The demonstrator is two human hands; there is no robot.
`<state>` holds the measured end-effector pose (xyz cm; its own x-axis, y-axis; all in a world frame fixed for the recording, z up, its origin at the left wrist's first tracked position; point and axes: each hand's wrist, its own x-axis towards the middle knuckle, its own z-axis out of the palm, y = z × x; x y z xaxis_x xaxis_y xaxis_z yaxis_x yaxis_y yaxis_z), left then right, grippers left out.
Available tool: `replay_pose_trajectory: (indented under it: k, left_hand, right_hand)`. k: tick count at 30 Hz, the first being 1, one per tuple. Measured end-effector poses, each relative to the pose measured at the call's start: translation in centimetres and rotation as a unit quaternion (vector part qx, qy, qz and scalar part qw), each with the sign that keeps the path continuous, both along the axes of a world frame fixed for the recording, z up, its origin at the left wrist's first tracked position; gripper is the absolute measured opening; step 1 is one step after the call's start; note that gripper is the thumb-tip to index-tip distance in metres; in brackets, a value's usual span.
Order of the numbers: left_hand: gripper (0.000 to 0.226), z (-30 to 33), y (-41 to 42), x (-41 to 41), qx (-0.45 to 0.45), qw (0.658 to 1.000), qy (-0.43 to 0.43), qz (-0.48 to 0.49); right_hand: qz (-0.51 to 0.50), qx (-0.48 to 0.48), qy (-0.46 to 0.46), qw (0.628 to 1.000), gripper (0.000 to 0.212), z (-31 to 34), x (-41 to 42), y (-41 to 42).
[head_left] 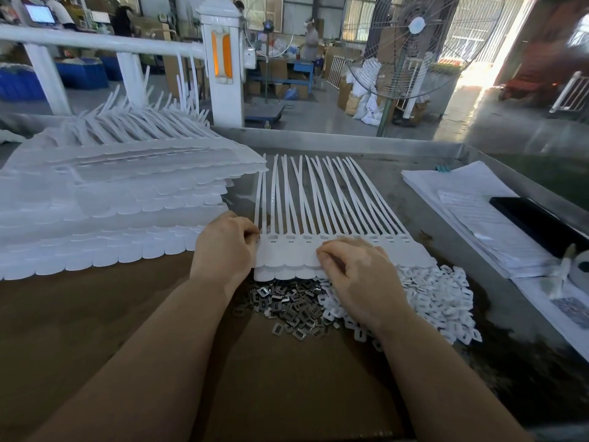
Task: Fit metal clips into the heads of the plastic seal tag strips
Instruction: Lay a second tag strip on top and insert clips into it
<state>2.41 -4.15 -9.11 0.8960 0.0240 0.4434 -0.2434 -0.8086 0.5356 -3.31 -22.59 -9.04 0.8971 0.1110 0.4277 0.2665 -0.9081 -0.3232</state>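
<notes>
Head view: I see the seal tag strips [322, 215] as a joined sheet at centre, tails fanning toward 12 o'clock, heads toward me, on the metal table [414, 215]. Left hand [224, 250] at the sheet's 9 o'clock end, fingers curled, pinching the edge by the first head. Right hand [360, 272] lies on the heads right of centre, fingers bent, tips pressing the plastic; can't tell if it holds a clip. Metal clips [287, 309] piled at 6 o'clock of the sheet, touching a pile of white plastic pieces [443, 298] at 4 o'clock. Stacked sheets [111, 202] at 9 o'clock, papers [471, 212] at 3 o'clock.
</notes>
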Motion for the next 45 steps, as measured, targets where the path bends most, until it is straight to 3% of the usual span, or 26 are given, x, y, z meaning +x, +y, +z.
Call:
replay_pose_trajectory:
  k: [14,45]
  left_hand:
    - [0.016,0.13,0.60,-0.08,-0.040,0.999,0.026,0.018]
    - [0.013,-0.16,0.37,0.49,-0.027,0.998,0.054,-0.001]
  right_hand:
    - [0.005,0.005,-0.004,1.000,0.022,-0.01,-0.05,0.04]
    - [-0.005,0.014,-0.001,1.000,0.022,0.14,-0.08,-0.07]
